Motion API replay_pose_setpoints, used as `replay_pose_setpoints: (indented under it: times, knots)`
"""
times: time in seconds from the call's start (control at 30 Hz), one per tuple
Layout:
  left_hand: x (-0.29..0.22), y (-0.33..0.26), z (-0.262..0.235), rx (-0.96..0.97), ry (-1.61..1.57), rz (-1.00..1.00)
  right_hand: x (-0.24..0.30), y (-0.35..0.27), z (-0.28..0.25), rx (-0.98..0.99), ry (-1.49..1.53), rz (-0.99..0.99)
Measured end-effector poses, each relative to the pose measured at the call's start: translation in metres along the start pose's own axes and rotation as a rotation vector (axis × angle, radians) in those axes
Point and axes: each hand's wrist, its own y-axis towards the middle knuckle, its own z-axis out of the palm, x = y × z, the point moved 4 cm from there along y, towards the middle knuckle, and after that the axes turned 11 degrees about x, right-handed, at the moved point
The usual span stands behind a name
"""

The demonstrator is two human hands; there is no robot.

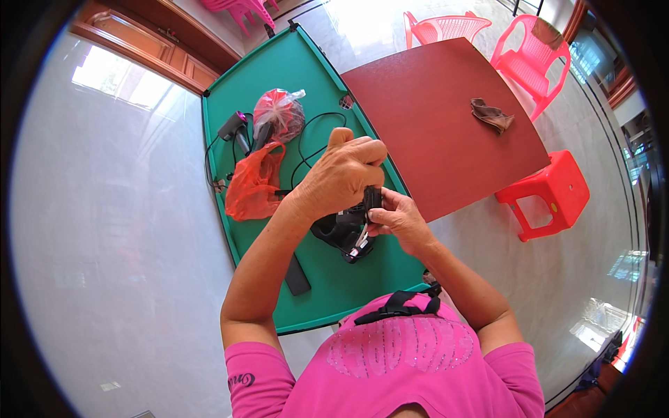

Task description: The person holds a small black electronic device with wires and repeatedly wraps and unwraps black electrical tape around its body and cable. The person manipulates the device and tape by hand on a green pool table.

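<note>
My left hand (341, 171) is raised over the green-topped table, its fingers curled closed. Whatever they grip, if anything, is hidden by the hand. Just below and to its right, my right hand (401, 221) pinches a small black rectangular piece (374, 200) between thumb and fingers. A pale cable (362, 240) hangs beneath that piece. Behind and below both hands lies a black bulky item (336, 233) on the green surface, partly covered by them. A long flat dark bar (297, 277) rests under my left forearm.
The green pool-style table (324, 296) also bears a hair dryer (234, 127), a clear bag with something red (279, 115), an orange-red plastic bag (254, 184) and a black cord (301, 143). A brown tabletop (439, 118) with a cloth (492, 115) adjoins it. A red stool (554, 191) and pink chairs (533, 59) stand to the right.
</note>
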Motion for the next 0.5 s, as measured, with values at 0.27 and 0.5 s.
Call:
replay_pose_setpoints:
  times: [0.27, 0.5]
  knots:
    - [-0.013, -0.012, -0.011, 0.084, 0.001, -0.181, -0.003, 0.004, -0.006, -0.006, 0.168, -0.031]
    - [-0.013, -0.028, 0.002, 0.336, 0.122, -0.384, -0.009, 0.005, -0.01, 0.009, 0.149, -0.052]
